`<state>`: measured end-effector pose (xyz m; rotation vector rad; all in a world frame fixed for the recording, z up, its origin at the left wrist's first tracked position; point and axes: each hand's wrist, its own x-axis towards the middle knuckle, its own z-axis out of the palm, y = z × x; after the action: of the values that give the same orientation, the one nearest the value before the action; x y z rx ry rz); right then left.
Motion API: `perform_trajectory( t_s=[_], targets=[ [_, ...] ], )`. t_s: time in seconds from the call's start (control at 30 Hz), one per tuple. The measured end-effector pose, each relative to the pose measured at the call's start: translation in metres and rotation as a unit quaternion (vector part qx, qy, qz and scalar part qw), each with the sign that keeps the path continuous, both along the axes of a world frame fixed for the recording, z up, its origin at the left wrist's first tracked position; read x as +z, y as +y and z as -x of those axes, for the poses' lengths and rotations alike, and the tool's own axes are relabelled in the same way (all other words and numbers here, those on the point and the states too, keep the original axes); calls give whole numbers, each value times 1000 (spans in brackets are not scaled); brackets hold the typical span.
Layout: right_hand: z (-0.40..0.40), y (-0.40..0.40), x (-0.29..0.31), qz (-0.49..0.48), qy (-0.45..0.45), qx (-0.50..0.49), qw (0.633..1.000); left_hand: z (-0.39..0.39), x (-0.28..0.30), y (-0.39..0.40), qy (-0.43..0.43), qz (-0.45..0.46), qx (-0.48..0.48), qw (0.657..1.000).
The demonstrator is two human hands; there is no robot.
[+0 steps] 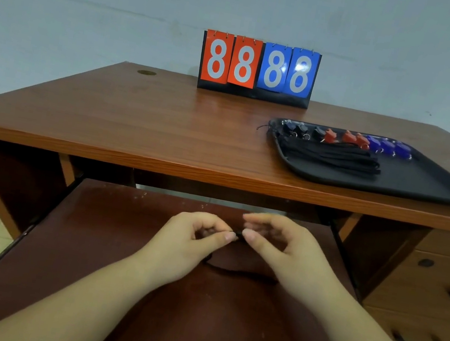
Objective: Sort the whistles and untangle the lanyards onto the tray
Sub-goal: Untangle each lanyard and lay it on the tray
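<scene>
Lower centre of frame: both hands over the pull-out keyboard shelf. Left hand and right hand meet fingertip to fingertip, each pinching 1 end of a black lanyard. The cord's loop sags toward the viewer below the hands, its visible stretch running left-right across the frame.

Right of centre, on the wooden desk: a black tray, long axis left-right. Along its far rim, a row of whistles running left-right: 3 black whistles at left, 3 red whistles in the middle, 3 blue whistles at right. Just in front of them, a bundle of black lanyards lies straight on the tray, long axis left-right.

Upper centre: flip scoreboard against the wall, reading 8 8 in red, 8 8 in blue.
</scene>
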<state>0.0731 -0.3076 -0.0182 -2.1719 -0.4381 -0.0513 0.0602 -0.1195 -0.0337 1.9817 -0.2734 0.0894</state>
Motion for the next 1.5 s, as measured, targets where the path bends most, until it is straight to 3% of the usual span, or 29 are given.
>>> perform_trajectory(
  t_s=[0.33,0.7,0.93,1.07,1.23,1.5],
  targets=[
    [3,2,4,-106,16,-30,994,2,-1,-1,43,-15,-28,999],
    [7,5,7,-145,24,-16,989,5,6,-7,47,33,4,998],
    [8,14,0,-91,162,61,981,5,10,-10,22,120,44,992],
    [11,21,-2,-170,181,85,965,7,14,-13,38,159,59,985],
    [10,20,3,-255,207,110,938,8,21,-16,124,295,20,947],
    [6,6,12,-207,244,130,939,5,34,-10,138,517,3,845]
  ],
)
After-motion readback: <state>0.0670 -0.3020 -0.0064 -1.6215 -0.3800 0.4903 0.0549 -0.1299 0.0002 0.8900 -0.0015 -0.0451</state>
